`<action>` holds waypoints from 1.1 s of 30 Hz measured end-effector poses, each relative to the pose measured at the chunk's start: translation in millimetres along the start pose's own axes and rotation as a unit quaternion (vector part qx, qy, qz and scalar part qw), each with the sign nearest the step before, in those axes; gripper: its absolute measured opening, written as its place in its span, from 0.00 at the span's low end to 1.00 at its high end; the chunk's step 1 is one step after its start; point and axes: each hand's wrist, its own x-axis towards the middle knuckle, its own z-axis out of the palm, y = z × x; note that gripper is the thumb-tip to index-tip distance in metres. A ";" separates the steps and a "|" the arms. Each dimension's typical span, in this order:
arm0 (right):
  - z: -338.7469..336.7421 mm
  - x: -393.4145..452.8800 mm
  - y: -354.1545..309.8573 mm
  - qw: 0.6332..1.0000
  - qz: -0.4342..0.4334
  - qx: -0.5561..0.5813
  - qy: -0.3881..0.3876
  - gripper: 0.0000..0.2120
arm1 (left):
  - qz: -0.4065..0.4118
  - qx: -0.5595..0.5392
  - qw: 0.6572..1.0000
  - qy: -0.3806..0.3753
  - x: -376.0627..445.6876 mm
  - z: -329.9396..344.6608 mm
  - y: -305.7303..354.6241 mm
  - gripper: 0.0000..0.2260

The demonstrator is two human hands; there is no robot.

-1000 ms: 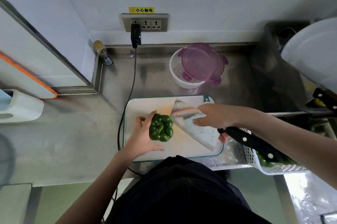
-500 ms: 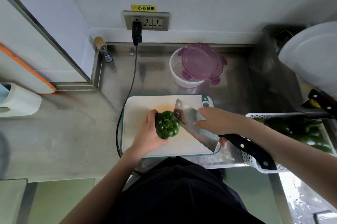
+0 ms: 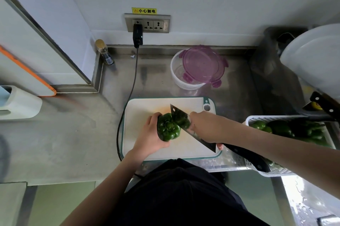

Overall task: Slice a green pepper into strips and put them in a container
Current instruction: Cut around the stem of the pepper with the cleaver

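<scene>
On the cutting board (image 3: 147,144), the left hand (image 3: 150,138) is gripping the green pepper (image 3: 167,129) while the right hand (image 3: 207,127), grasping the cleaver (image 3: 181,120), has brought its blade onto it, starting the first cut.

At frame centre, the left hand (image 3: 150,137) grips a green pepper (image 3: 167,129) on the cutting board (image 3: 147,108). The right hand (image 3: 206,127) holds a cleaver (image 3: 179,118) against the pepper's right side.

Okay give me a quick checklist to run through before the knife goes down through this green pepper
1. Left hand grips the green pepper: ok.
2. Pepper on the cutting board: ok.
3. Cleaver blade against the pepper: ok.
4. Left fingertips away from the edge: cannot tell, hidden behind the pepper.
5. Right hand grips the cleaver: ok.
6. Container open: not ok, purple lid rests across it.
</scene>
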 end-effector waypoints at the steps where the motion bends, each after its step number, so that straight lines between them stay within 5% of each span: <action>1: -0.2 0.4 -1.1 1.000 -0.008 -0.005 -0.004 0.10 | 0.002 0.000 1.000 0.002 0.0 0.3 -0.4 0.38; 11: 3.2 3.6 -1.7 1.000 -0.013 0.019 -0.015 0.03 | -0.052 -0.037 0.998 -0.002 2.3 2.6 3.8 0.39; 17: 13.2 -1.0 2.6 0.995 0.008 0.098 -0.001 0.04 | -0.061 -0.039 0.997 -0.003 1.5 5.8 1.9 0.39; 33: 30.0 11.5 15.3 0.996 0.030 0.082 -0.013 0.05 | -0.095 -0.088 0.991 0.042 -0.3 9.0 9.6 0.41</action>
